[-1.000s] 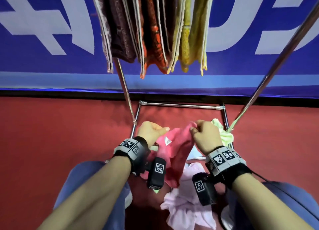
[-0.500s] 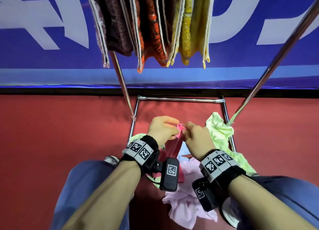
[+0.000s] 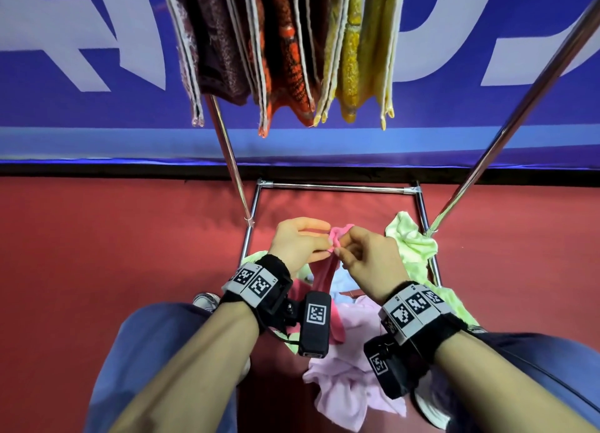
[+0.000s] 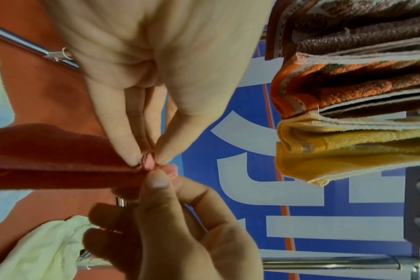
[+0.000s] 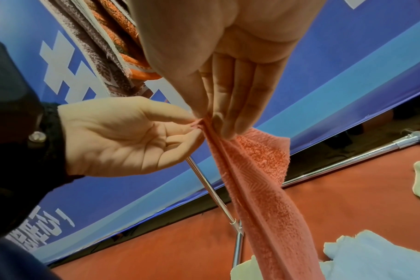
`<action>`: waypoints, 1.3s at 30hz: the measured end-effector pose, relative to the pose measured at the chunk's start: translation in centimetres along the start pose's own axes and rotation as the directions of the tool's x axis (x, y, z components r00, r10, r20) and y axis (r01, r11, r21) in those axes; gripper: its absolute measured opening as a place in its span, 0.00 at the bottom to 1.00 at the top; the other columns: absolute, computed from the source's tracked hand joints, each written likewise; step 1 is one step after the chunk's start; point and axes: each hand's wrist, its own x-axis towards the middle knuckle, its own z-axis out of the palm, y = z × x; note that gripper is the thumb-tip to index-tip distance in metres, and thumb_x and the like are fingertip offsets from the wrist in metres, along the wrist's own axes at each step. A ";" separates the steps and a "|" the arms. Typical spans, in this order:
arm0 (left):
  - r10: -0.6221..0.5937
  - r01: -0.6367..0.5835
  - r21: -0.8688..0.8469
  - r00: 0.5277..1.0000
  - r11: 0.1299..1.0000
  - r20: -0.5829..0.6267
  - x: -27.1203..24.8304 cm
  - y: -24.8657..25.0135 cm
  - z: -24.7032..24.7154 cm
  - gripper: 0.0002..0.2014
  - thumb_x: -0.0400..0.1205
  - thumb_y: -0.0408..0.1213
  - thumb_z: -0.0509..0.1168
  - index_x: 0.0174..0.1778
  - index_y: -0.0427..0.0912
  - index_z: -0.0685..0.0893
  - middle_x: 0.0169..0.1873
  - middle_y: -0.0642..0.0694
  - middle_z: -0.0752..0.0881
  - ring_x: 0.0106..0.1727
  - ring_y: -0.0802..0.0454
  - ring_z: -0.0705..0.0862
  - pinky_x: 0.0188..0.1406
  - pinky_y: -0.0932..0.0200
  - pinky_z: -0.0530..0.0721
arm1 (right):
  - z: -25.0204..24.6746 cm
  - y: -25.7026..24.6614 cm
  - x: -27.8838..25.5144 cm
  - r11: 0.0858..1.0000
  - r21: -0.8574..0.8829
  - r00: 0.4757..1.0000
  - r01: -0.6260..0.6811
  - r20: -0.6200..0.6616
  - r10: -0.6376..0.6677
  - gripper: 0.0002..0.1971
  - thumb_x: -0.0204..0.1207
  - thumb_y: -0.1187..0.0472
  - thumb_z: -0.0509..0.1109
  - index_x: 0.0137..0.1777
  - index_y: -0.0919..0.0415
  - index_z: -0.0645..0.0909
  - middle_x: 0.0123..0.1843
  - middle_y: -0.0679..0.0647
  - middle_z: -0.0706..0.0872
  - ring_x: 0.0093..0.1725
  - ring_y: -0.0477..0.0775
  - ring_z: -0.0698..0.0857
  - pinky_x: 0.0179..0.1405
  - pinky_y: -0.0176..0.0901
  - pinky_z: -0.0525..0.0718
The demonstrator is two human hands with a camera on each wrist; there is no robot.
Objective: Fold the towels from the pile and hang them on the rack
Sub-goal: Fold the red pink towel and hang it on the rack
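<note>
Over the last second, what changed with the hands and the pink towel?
The left hand and right hand moved together: a second ago they held the pink towel spread apart; now they pinch its upper corners together, and it hangs doubled, narrow. The pinch point sits higher and further forward. The hung towels, rack and floor pile stayed put.

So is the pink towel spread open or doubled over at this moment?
Doubled over: both hands, left hand and right hand, pinch the pink towel corners together, and it hangs in a narrow strip.
</note>
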 end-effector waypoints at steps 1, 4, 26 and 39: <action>-0.003 0.003 -0.008 1.000 1.000 0.006 -0.1 0.1 0.0 0.15 0.75 0.14 0.69 0.51 0.37 0.86 0.44 0.35 0.89 0.39 0.49 0.91 0.44 0.60 0.91 | 0.0 0.1 0.0 1.000 -0.012 1.000 0.000 0.003 0.000 0.04 0.73 0.61 0.74 0.40 0.53 0.82 0.30 0.45 0.88 0.34 0.52 0.89 0.42 0.53 0.87; -0.006 0.006 -0.011 1.000 1.000 0.023 -0.3 0.3 -0.1 0.19 0.74 0.11 0.67 0.52 0.36 0.86 0.41 0.38 0.89 0.36 0.51 0.91 0.41 0.62 0.90 | -0.2 0.1 0.1 0.999 -0.044 1.000 -0.003 0.007 0.003 0.05 0.74 0.62 0.73 0.40 0.52 0.82 0.31 0.47 0.89 0.35 0.52 0.90 0.44 0.51 0.87; 0.076 -0.079 0.063 0.996 0.995 0.048 0.0 0.1 -0.5 0.16 0.76 0.19 0.73 0.58 0.35 0.86 0.48 0.33 0.91 0.39 0.52 0.91 0.40 0.61 0.90 | -0.1 0.6 -0.3 0.983 -0.148 0.994 0.111 0.010 -0.111 0.05 0.72 0.52 0.70 0.40 0.50 0.76 0.29 0.44 0.85 0.33 0.56 0.86 0.35 0.53 0.85; 0.101 -0.126 0.181 0.985 0.975 0.141 -0.3 0.7 -0.7 0.18 0.74 0.22 0.77 0.59 0.37 0.88 0.43 0.38 0.90 0.39 0.51 0.88 0.38 0.64 0.86 | -0.2 0.2 -0.1 0.997 0.029 0.997 0.075 -0.008 -0.075 0.18 0.66 0.72 0.69 0.47 0.49 0.71 0.32 0.46 0.82 0.31 0.48 0.82 0.35 0.49 0.82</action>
